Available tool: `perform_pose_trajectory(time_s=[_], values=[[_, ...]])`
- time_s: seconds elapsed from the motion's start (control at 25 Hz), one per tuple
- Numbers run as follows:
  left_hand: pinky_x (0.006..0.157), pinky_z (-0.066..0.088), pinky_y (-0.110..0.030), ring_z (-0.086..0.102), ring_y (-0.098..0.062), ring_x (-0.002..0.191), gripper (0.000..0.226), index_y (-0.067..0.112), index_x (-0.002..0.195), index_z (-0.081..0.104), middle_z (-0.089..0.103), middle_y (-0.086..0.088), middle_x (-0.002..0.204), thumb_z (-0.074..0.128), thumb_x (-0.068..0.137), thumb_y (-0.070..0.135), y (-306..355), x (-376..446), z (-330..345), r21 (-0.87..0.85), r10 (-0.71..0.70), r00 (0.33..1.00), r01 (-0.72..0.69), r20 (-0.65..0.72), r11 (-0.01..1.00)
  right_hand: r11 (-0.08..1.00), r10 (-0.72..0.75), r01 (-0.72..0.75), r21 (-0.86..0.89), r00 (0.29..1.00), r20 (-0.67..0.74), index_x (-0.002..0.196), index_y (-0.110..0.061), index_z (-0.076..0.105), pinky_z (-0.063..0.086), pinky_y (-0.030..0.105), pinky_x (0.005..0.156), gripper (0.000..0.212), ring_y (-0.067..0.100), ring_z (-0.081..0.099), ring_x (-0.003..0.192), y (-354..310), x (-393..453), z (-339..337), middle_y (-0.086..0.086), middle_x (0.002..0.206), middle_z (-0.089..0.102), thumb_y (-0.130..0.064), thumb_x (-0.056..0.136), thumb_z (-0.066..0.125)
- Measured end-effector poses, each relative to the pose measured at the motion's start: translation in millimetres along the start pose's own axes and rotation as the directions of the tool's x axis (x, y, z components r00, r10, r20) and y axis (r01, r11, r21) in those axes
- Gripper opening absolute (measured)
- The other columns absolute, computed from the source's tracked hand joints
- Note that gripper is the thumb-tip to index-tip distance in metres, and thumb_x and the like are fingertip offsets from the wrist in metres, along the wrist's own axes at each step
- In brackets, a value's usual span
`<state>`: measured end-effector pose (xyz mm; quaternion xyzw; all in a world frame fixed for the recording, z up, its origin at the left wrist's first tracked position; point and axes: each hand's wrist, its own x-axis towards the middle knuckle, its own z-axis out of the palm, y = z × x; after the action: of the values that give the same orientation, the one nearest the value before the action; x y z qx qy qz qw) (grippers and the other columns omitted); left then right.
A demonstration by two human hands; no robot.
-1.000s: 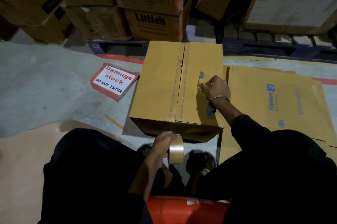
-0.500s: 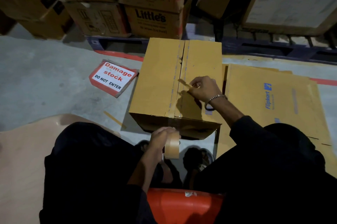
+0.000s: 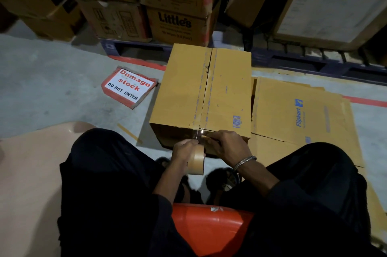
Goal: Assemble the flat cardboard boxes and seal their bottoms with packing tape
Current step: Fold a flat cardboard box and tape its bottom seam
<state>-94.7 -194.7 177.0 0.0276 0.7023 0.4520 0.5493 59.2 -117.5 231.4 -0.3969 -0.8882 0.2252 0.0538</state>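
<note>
Both hands meet at the near edge of the box [image 3: 201, 93], which stands on the floor [image 3: 52, 89] with its bottom flaps folded shut. The left hand [image 3: 184, 150] is closed around the tape roll [image 3: 196, 161]; the right hand [image 3: 227, 144] pinches the tape's free end against the box's near side. Sealing is starting; next the roll should run along the centre seam, pressed flat. More flat cardboard [image 3: 297, 114] lies just beside.

The box [image 3: 201, 93] is matt brown cardboard, its seam under glossy clear tape. The tape roll [image 3: 196, 161] looks smooth and tan. The floor [image 3: 52, 93] is rough grey concrete; the seat [image 3: 209, 229] seems glossy orange plastic.
</note>
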Motion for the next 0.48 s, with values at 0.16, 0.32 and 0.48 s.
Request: perform_pose_trajectory(time_s=[0.16,0.32,0.48], values=[[0.059,0.045,-0.028,0.063,-0.023,0.069,0.014,0.012,0.104,0.076,0.072,-0.005,0.082,0.069,0.095,0.021,-1,2,-1,0.050,0.036,0.999,-0.034,-0.037,0.998,0.999,0.002,-0.002,-0.044,1.000,0.003,0.122,-0.031,0.073,0.044,0.037,0.060,0.027,0.031,0.065,0.082,-8,10,7,0.003,0.088,0.064,-0.037,0.104,0.054],[0.057,0.045,-0.025,0.063,-0.023,0.068,0.012,0.013,0.104,0.075,0.071,-0.006,0.083,0.068,0.096,0.020,0,3,0,0.056,0.023,0.999,-0.021,-0.041,0.998,0.993,0.028,-0.025,-0.120,0.999,0.021,0.112,-0.021,0.074,0.039,0.033,0.060,0.024,0.032,0.064,0.080,-6,20,15,0.001,0.082,0.055,-0.034,0.102,0.058],[0.056,0.053,-0.028,0.069,-0.026,0.058,0.015,0.009,0.103,0.076,0.076,-0.012,0.078,0.074,0.091,0.018,0,2,0,0.030,-0.014,1.000,0.014,-0.011,0.999,0.969,0.109,-0.089,-0.230,0.991,0.077,0.103,-0.015,0.071,0.042,0.034,0.059,0.022,0.033,0.068,0.084,8,24,26,0.005,0.086,0.061,-0.033,0.097,0.061]])
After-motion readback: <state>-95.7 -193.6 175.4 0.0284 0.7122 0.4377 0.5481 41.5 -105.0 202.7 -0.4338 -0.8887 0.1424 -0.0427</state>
